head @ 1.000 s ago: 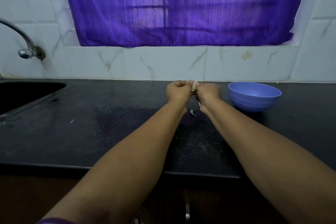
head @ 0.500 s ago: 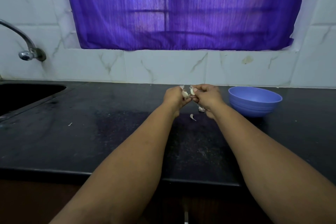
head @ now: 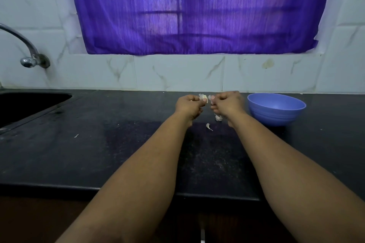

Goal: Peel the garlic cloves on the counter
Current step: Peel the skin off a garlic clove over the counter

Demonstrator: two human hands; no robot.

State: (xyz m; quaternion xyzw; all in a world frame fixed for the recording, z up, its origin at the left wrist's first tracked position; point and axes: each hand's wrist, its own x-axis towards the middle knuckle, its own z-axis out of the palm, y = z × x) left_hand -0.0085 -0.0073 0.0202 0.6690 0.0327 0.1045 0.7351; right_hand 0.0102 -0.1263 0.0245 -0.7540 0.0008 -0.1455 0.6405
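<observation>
This is a home kitchen: a black stone counter (head: 98, 144) runs along a white marble-patterned tiled wall (head: 177, 71), with a sink (head: 29, 102) set into it, a chrome tap (head: 29, 53) above, and a purple curtain (head: 187, 10) over the window.

Counter (head: 98, 154): runs the full width, its front edge nearest the viewer, wall tiles (head: 177, 73) behind it.
Sink (head: 29, 104): set into the counter at far left; tap (head: 25, 49) on the wall above it.
Curtain (head: 187, 10): on the wall above the tiles, centre to right.
Bowl (head: 276, 109): on the counter, right of centre, near the wall, just right of the right hand (head: 227, 103).
Left hand (head: 189, 105): over the counter just left of the right hand, the two close together, garlic clove (head: 203, 97) between their fingertips.
Loose garlic piece (head: 208, 126): on the counter before the hands; another piece (head: 218, 118) just behind it, beside the right wrist.
Small scrap (head: 76, 135): on the counter, between sink and forearms.
</observation>
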